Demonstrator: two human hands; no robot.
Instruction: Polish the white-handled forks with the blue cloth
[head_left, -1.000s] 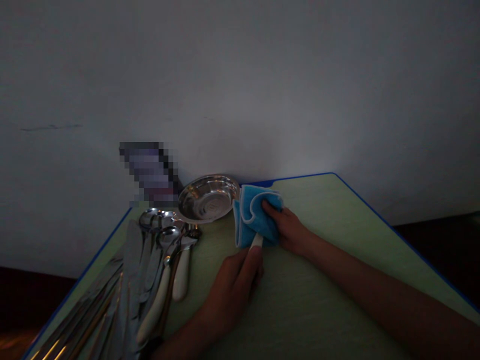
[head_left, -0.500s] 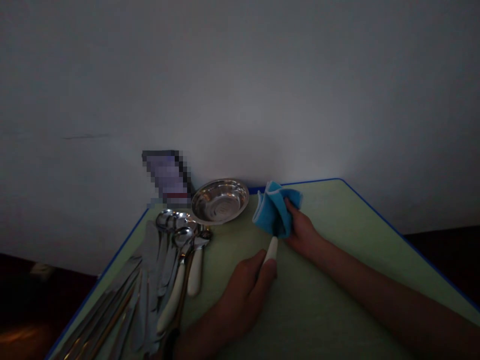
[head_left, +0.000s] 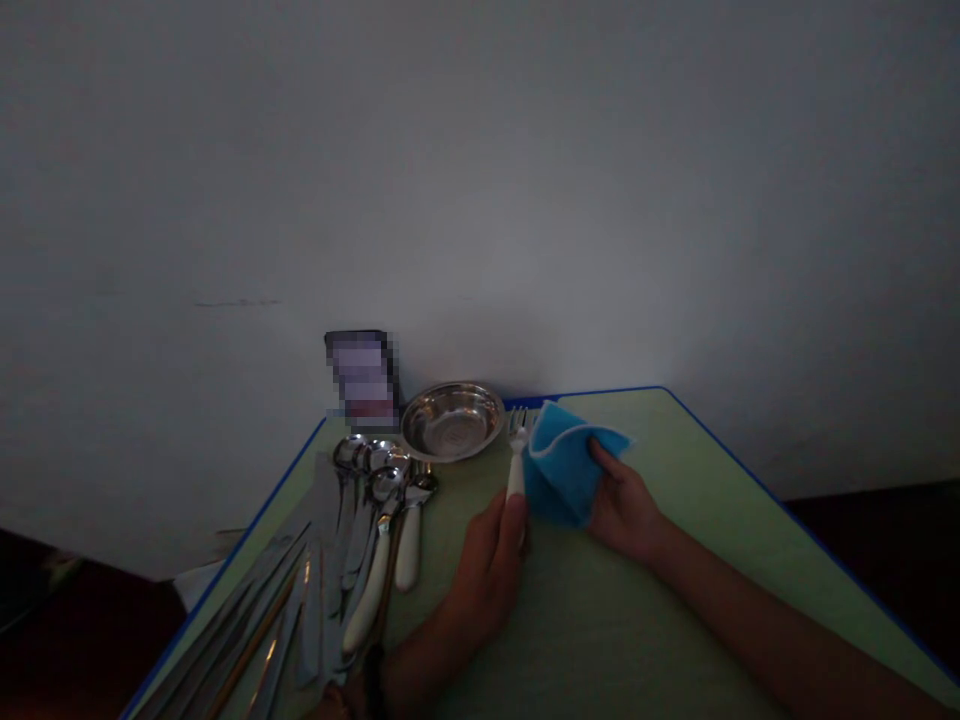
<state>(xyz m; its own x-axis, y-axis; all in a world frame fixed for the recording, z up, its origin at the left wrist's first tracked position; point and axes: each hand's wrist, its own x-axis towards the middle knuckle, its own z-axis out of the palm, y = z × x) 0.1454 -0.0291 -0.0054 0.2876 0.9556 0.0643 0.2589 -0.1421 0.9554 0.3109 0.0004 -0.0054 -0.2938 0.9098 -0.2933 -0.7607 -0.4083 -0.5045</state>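
My left hand is closed around the white handle of a fork, whose metal tines point up and away from me. Just right of the fork, my right hand grips a folded blue cloth with a pale edge, the thumb lying on top of it. The cloth's left edge is close beside the fork; whether they touch I cannot tell. Behind the fork, a shallow round metal bowl stands near the wall.
Left of my left hand lie several spoons, some white-handled, and several table knives. A blurred phone leans on the wall beside the bowl. The green table has a blue edge.
The fork's head, hidden inside the cloth before, now shows outside it on the left. My hands have moved apart slightly, and the whole view has shifted.
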